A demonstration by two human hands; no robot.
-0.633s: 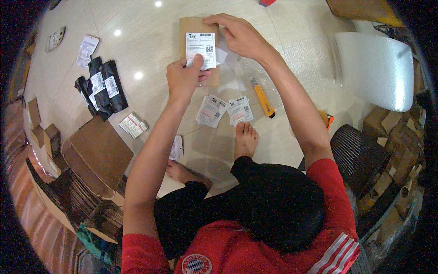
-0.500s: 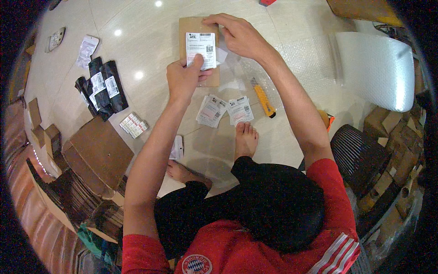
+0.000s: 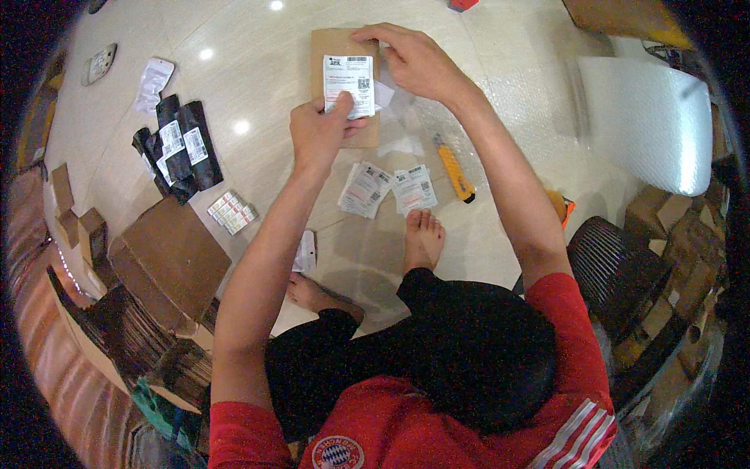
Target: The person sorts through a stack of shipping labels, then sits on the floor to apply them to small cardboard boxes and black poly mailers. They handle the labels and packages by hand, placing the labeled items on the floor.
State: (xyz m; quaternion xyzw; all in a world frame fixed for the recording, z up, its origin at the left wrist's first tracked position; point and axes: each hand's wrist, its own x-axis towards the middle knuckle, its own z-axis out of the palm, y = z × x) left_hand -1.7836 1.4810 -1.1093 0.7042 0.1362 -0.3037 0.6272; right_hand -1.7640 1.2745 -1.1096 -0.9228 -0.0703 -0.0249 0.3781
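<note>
In my left hand (image 3: 319,134) is a small stack of white printed labels (image 3: 348,82), pinched with the thumb on top and the fingers beneath. Behind the labels is a flat brown cardboard piece (image 3: 328,47). My right hand (image 3: 414,62) reaches over the cardboard's upper right corner, its fingers stretched and a fingertip at the top edge. Whether it presses on the cardboard I cannot tell. Nearer to me, two more piles of labels lie on the floor, a left label pile (image 3: 366,190) and a right label pile (image 3: 412,190) by my foot.
A yellow box cutter (image 3: 455,170) lies right of the labels. Bubble wrap (image 3: 644,125) spreads at the right. Black packages (image 3: 180,148), a white pouch (image 3: 155,82) and a block of small boxes (image 3: 232,213) are at the left. Cardboard boxes (image 3: 168,262) stand lower left.
The whole view has shifted slightly, so things sit a little farther right. Both hands keep their places at the labels and the cardboard.
</note>
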